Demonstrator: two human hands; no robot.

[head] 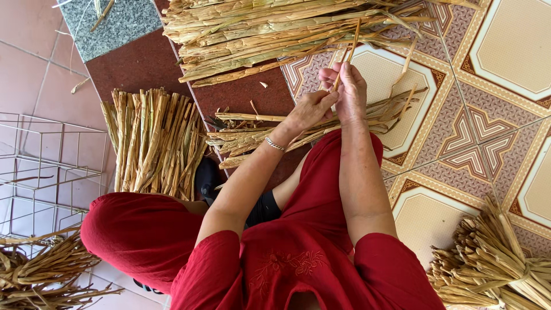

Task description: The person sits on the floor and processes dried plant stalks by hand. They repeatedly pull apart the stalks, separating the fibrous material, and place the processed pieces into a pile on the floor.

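Observation:
My left hand point(310, 109) and my right hand point(347, 86) meet in front of me, both pinching the same thin dried straw stalk point(351, 46), which rises from my fingers toward the big pile. A thin bracelet circles my left wrist. Just beyond my hands a small heap of straw stalks point(247, 135) lies flat on the tiled floor point(459, 126). I sit on the floor in red clothes, knees spread.
A large pile of straw point(270, 34) lies at the top. A trimmed straw bundle point(152, 140) sits left, a tied one point(493, 264) at lower right, loose stalks point(40, 275) at lower left. A white wire rack point(40, 166) stands left, a grey stone slab point(109, 23) above it.

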